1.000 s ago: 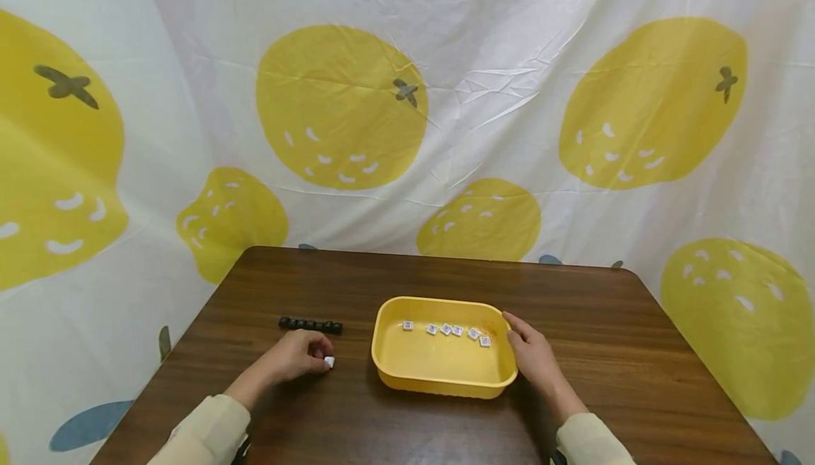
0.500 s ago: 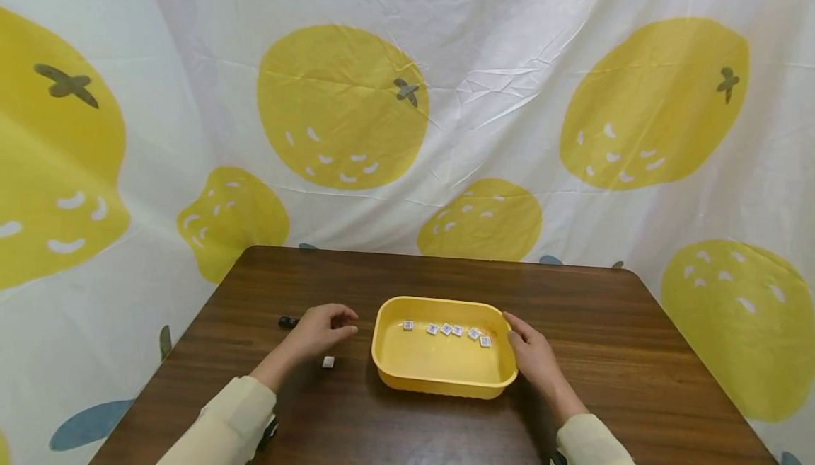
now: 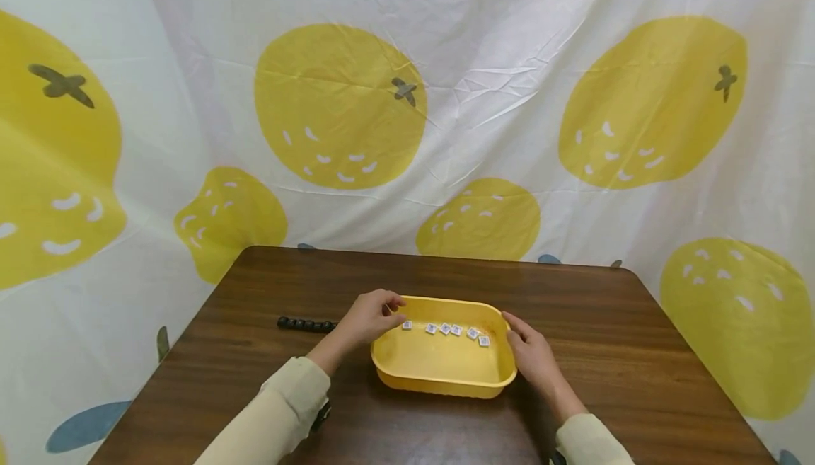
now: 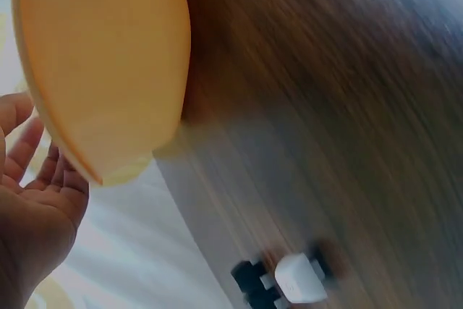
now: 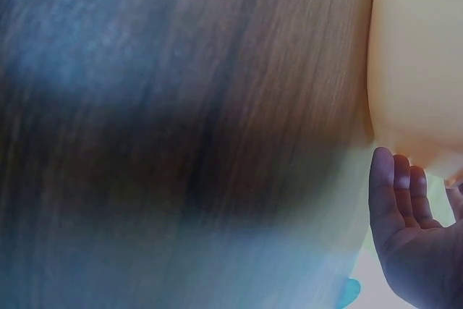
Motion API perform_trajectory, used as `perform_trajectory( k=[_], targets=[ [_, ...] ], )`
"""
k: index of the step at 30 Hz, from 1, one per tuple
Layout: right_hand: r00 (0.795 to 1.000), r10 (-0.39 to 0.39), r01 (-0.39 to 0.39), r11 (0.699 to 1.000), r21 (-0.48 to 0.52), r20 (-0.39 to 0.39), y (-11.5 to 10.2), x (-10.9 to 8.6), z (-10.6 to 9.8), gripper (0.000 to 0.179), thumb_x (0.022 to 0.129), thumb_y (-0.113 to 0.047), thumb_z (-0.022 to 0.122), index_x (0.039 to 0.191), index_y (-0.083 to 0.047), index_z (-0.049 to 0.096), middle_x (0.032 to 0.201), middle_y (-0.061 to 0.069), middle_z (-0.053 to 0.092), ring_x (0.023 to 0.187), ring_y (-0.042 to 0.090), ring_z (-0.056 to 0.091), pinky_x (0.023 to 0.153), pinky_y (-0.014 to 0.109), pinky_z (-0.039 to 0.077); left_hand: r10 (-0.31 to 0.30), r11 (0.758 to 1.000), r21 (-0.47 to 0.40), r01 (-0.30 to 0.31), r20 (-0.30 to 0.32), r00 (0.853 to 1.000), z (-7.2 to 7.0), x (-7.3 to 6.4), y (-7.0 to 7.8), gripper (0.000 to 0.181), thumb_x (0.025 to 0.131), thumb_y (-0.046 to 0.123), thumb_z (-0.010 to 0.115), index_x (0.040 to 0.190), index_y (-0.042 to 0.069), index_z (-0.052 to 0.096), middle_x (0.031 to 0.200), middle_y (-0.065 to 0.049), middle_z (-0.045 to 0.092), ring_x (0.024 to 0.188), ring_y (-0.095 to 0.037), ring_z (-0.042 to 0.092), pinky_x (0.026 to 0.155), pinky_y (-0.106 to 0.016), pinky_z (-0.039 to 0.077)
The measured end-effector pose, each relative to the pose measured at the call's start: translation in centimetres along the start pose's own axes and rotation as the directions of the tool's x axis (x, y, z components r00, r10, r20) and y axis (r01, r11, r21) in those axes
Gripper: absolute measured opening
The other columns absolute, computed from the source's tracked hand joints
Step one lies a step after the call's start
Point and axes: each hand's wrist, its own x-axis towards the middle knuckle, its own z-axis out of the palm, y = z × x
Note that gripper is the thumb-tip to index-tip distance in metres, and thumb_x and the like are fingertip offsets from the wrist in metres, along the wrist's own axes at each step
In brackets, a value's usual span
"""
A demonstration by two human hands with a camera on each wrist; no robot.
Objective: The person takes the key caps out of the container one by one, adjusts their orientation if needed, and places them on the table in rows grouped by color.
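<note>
My left hand [image 3: 372, 318] reaches over the left rim of a yellow plastic tub [image 3: 439, 379]. Its fingers are loosely bent with nothing seen between them, thumb tip close to a small white square tile [image 3: 407, 325] inside. In the left wrist view that hand [image 4: 43, 208] lies along the tub's rim [image 4: 29, 70]. My right hand [image 3: 538, 359] holds the tub's right end, thumb at the rim; the right wrist view has its fingers [image 5: 401, 193] against the outer wall. Several more white tiles [image 3: 456, 330], with dark printed marks, lie in a loose row toward the tub's right side.
On the brown wooden table [image 3: 573, 295], left of the tub, sits a row of small black blocks [image 3: 305, 324], partly behind the left forearm. A white block [image 4: 298, 278] lies beside black ones in the left wrist view. A lemon-print cloth [image 3: 484, 97] hangs behind the table.
My left hand has let go of the white block on the table, then moved right and away from me to the tub's left rim. The right hand and tub have stayed put.
</note>
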Motion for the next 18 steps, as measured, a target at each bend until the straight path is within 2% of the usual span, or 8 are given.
perform_trajectory(
  k=[3,7,10,18],
  targets=[
    [1.000,-0.004,0.004,1.000,0.005,0.003,0.0,0.0,0.0,0.045,0.105,-0.013,0.040,0.148,-0.001,0.043,0.149,0.025,0.040,0.135,0.038,0.041,0.107,0.052,0.036,-0.012,0.999,0.032,0.012,-0.006,1.000,1.0,0.5,0.1,0.025,0.090,0.014,0.072,0.111,0.000,0.069,0.098,-0.009,0.063,0.087,-0.020,0.058,0.077,-0.037,0.050],
    [1.000,-0.003,0.003,1.000,0.012,0.005,-0.1,0.0,0.0,0.045,0.105,-0.013,0.040,0.149,-0.001,0.042,0.150,0.026,0.040,0.135,0.038,0.041,0.107,0.052,0.036,-0.058,0.996,0.061,0.058,-0.012,0.998,1.9,1.1,0.6,0.028,0.089,0.013,0.072,0.113,-0.001,0.069,0.101,-0.014,0.063,0.091,-0.024,0.058,0.079,-0.040,0.051],
    [1.000,0.004,-0.004,1.000,0.009,0.001,0.0,0.0,0.0,0.045,0.105,-0.014,0.040,0.149,-0.002,0.043,0.149,0.026,0.041,0.134,0.038,0.042,0.106,0.052,0.037,-0.074,0.994,0.078,0.074,0.004,0.997,2.6,1.4,1.1,0.030,0.088,0.013,0.073,0.114,-0.002,0.068,0.104,-0.017,0.064,0.094,-0.027,0.059,0.082,-0.042,0.050],
    [1.000,-0.007,0.008,1.000,0.020,-0.004,0.0,-0.1,0.2,0.044,0.105,-0.012,0.041,0.148,0.000,0.043,0.148,0.027,0.041,0.134,0.040,0.042,0.107,0.053,0.036,-0.005,0.993,0.119,-0.001,0.053,0.999,4.7,2.2,1.3,0.030,0.084,0.010,0.074,0.110,-0.002,0.069,0.103,-0.017,0.068,0.096,-0.029,0.062,0.085,-0.043,0.050]
  ],
)
